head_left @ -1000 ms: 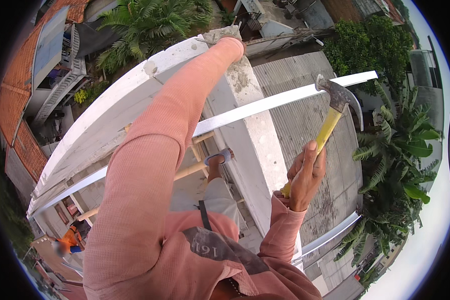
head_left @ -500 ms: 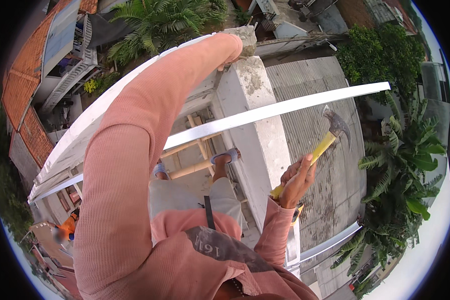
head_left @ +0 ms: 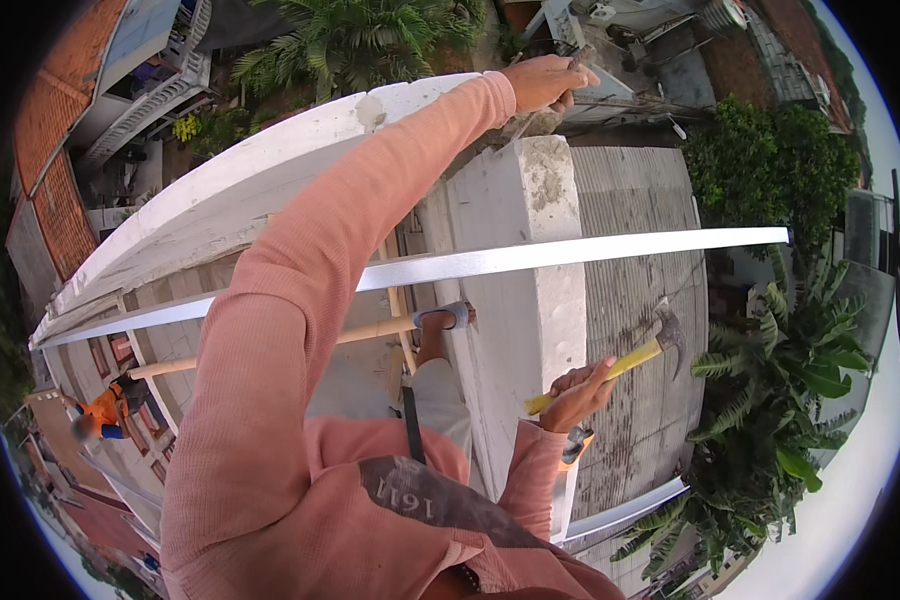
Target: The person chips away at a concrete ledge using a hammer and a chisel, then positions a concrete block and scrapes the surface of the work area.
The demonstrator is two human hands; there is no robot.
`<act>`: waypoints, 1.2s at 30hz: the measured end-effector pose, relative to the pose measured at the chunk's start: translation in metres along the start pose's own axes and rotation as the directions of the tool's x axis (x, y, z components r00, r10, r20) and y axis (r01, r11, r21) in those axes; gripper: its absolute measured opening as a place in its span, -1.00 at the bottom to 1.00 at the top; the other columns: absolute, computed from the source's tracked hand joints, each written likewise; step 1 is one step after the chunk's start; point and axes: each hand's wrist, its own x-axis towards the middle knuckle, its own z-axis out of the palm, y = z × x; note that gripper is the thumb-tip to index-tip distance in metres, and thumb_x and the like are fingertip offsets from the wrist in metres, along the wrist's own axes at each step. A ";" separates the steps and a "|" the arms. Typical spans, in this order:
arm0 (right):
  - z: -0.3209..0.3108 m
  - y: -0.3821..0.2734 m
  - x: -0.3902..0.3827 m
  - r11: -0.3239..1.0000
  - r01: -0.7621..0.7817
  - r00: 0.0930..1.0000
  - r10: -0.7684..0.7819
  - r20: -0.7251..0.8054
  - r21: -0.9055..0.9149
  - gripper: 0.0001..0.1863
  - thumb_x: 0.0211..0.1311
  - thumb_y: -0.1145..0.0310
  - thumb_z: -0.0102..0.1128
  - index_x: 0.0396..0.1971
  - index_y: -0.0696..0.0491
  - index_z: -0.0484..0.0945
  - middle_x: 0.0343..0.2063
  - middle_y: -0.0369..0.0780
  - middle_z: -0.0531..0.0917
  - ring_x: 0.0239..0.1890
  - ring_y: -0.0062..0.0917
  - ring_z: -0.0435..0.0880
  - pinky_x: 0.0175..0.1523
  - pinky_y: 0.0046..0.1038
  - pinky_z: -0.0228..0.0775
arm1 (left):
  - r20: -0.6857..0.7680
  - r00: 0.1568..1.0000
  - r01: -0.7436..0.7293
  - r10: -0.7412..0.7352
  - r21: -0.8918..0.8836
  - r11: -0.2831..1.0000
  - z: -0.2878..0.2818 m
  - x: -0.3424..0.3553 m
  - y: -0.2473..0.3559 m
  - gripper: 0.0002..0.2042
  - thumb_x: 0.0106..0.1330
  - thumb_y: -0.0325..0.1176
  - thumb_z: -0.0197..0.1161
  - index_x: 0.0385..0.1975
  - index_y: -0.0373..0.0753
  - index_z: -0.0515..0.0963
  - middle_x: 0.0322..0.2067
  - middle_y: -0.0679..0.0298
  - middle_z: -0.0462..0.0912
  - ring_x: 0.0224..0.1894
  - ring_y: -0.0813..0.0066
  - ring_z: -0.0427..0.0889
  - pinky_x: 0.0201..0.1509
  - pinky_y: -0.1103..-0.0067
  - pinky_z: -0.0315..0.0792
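My right hand [head_left: 576, 398] is wrapped round the yellow handle of a claw hammer [head_left: 638, 357], whose dark head points to the right over the corrugated roof. My left arm stretches far forward, and my left hand [head_left: 545, 84] is above the far end of the white wall [head_left: 558, 310]. Its fingers are bent together on something small and greyish that I cannot make out. A long silver metal bar [head_left: 570, 254] lies across the wall top, passes behind my left arm and juts out over the roof.
Below me are bamboo poles [head_left: 370, 331] and my sandalled foot [head_left: 455, 316]. A grey corrugated roof [head_left: 635, 195] lies right of the wall, with another metal bar [head_left: 630, 507] over it. A yellow-and-black tool [head_left: 576, 446] shows by my right wrist. A person in orange [head_left: 105, 405] is at lower left.
My left hand has left the wall corner and reached outward to the right, above it. The hammer has lowered and tipped flatter in my right hand. The whole view has shifted.
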 end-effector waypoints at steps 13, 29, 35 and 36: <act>0.003 -0.034 -0.022 0.993 0.110 0.977 -0.099 0.191 -0.050 -0.56 0.48 -0.04 0.09 -0.47 -0.07 0.22 -0.75 -0.48 0.13 -0.79 -0.83 0.07 -0.76 -0.65 -0.10 | -0.253 0.960 0.243 -0.120 0.539 0.807 -0.039 -0.095 0.052 -0.40 0.47 0.22 0.00 -0.17 -0.33 0.59 -0.44 0.11 0.63 -0.36 0.29 0.64 -0.14 0.42 0.56; -0.026 0.003 -0.084 0.955 -0.134 0.917 0.220 0.333 -0.263 -0.61 0.52 0.03 0.02 -0.49 -0.10 0.23 -0.78 -0.48 0.10 -0.84 -0.79 0.04 -0.79 -0.61 -0.08 | -0.569 0.806 0.106 0.164 0.412 0.905 -0.073 -0.222 0.022 -0.58 0.48 0.02 0.17 -0.06 -0.24 0.68 -0.36 0.29 0.46 -0.33 0.47 0.46 -0.24 0.47 0.33; -0.025 0.007 -0.093 0.953 -0.189 0.908 0.262 0.326 -0.237 -0.61 0.52 0.04 0.01 -0.48 -0.08 0.24 -0.78 -0.47 0.10 -0.85 -0.78 0.05 -0.79 -0.61 -0.07 | -0.455 0.865 -0.011 0.212 0.405 0.914 -0.066 -0.200 0.018 -0.66 0.49 -0.09 0.16 -0.05 -0.23 0.68 -0.24 0.20 0.50 -0.20 0.31 0.55 -0.04 0.42 0.45; -0.026 0.007 -0.094 0.954 -0.198 0.911 0.264 0.315 -0.226 -0.61 0.52 0.04 0.01 -0.48 -0.08 0.24 -0.78 -0.47 0.10 -0.85 -0.78 0.05 -0.79 -0.61 -0.07 | -0.440 0.873 -0.017 0.213 0.408 0.913 -0.063 -0.192 0.016 -0.66 0.49 -0.09 0.16 -0.05 -0.23 0.68 -0.24 0.20 0.50 -0.20 0.31 0.55 -0.04 0.42 0.45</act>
